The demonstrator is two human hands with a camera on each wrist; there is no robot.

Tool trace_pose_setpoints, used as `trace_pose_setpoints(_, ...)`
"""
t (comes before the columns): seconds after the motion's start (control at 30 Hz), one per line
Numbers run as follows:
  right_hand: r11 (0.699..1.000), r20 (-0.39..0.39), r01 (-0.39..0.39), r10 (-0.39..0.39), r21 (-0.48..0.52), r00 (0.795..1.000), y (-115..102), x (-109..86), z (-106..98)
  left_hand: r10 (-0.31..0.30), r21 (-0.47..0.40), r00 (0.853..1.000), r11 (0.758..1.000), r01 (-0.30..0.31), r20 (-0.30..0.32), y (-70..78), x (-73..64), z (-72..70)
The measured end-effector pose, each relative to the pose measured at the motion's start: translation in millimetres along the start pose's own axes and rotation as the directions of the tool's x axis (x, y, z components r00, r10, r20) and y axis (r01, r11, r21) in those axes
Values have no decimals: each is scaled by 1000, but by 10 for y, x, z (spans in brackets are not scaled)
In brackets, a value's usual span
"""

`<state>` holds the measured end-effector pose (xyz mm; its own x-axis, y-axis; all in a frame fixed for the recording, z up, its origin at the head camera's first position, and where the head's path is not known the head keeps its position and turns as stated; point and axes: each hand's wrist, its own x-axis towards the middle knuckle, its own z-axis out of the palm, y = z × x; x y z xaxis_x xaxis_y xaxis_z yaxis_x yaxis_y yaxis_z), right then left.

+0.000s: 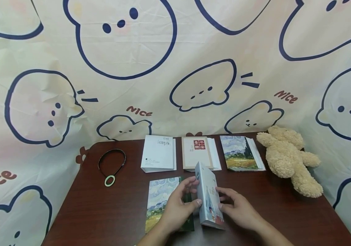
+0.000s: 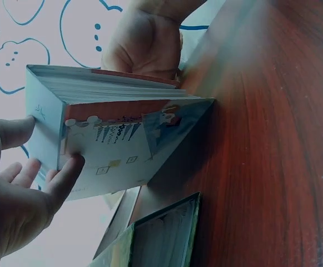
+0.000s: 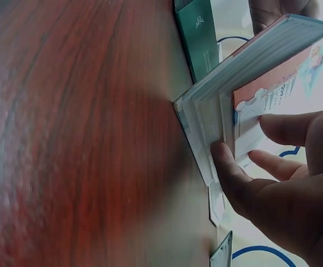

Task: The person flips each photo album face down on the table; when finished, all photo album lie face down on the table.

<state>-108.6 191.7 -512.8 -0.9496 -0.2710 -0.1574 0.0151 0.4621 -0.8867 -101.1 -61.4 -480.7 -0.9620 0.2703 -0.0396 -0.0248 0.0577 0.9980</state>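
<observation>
The left hand (image 1: 179, 201) was right up close, thumb against the spine (image 1: 201, 194) of a pale blue book (image 1: 213, 196) and fingers around on the cover next to it, so a pretty light pinch. The right hand (image 1: 238, 206) had the other cover by its free edge, pinched between fingertips. The book itself was tilted up on the table (image 1: 101, 212), between both hands and near the front, spine side up, covers a bit apart so the pages showed in the wrist views. One cover's edge looked like it was touching the wood.

Partly under the left hand and forearm, a green-spined book (image 1: 163, 194) with a painted cover lay flat, just left of the blue one.

Further back there was a row of three: a white book (image 1: 158, 153) on the left, a beige book (image 1: 197, 153) with red square lettering in the middle, then a landscape book (image 1: 240, 153). Off to the left sat a black loop (image 1: 99, 164) with a pale green ring (image 1: 109, 181) on it. A fuzzy tan bear (image 1: 281, 164) lay over by the right edge, and a cartoon-print sheet (image 1: 200, 44) hung behind everything.
</observation>
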Motion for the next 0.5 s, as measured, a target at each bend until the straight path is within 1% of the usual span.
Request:
trace_pose_setpoints(0.27,999,19,-27,27,22,999,-52,22,64,38,-40,999,998,-37,21,2,-7,-21)
trace_pose_setpoints(0.5,996,53,30,-34,89,998,-51,20,102,56,-69,998,996,-54,20,35,-13,-14)
